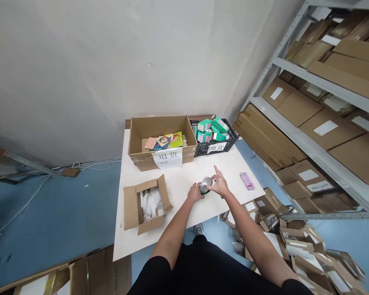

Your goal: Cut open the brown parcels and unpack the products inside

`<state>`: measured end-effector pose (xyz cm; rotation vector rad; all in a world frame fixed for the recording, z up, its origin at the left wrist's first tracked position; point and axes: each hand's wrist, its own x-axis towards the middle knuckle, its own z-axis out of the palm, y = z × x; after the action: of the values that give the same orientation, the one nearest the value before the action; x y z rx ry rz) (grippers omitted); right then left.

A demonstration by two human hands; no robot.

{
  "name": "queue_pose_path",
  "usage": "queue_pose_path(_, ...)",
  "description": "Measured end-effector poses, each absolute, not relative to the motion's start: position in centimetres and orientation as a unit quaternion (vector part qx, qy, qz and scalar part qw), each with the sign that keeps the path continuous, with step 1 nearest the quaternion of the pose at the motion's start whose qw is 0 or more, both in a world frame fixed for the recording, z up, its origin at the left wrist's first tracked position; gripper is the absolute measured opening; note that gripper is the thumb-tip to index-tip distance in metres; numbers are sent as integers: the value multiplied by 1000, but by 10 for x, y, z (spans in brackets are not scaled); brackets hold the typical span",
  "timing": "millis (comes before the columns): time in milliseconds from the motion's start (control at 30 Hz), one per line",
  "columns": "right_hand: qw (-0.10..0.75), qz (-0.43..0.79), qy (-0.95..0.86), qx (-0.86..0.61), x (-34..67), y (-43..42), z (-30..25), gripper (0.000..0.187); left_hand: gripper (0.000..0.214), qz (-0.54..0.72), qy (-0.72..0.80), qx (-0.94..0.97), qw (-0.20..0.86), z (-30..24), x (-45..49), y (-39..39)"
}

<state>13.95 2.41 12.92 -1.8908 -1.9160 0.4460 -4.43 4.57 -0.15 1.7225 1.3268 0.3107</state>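
A round, silvery cup-like object [205, 185] stands or is held just above the white table, and its exact kind is hard to make out. My left hand [196, 192] is closed around its left side. From the right, my right hand [219, 184] grips its upper edge between thumb and fingers, with one finger sticking up. Something small and dark shows under the right hand, too hidden to name. To the left sits an open small carton [130, 207] with crumpled white paper [151, 203] inside.
At the table's back stand a large cardboard box [135, 159] with booklets [163, 141] and a black crate [233, 139] of green boxes [218, 126]. A blurred pink item [247, 181] lies right. Shelves of cartons [307, 106] rise at right; opened cartons [298, 254] cover the floor.
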Motion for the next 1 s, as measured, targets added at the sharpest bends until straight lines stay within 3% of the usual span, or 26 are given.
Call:
queue_pose_path(100,201,137,-672,-699,149,34,164,30,130,96,545,694,461,21,-53,52)
queue_pose_path(167,202,119,-666,-708,159,43,184,32,138,151,512,709,461,43,-60,56)
queue_pose_path(367,238,115,-668,-695,168,65,233,39,93,441,387,695,415,136,-52,60)
queue_pose_path(500,321,169,-643,-674,161,63,255,43,77,497,416,638,416,183,-34,64)
queue_pose_path(600,416,278,-620,-605,159,53,257,47,83,514,419,610,433,204,-39,72)
queue_pose_path(667,438,391,-611,-531,157,45,251,64,98,522,385,613,450,217,-47,77)
queue_pose_path(767,434,523,-594,-431,149,38,237,105,111,515,320,620,498,238,-51,84)
queue_pose_path(867,482,516,-570,-420,142,38,231,128,120,507,317,598,534,257,-43,91)
queue_pose_path(1000,515,470,-575,-429,145,45,237,135,144,501,360,562,550,275,-26,97)
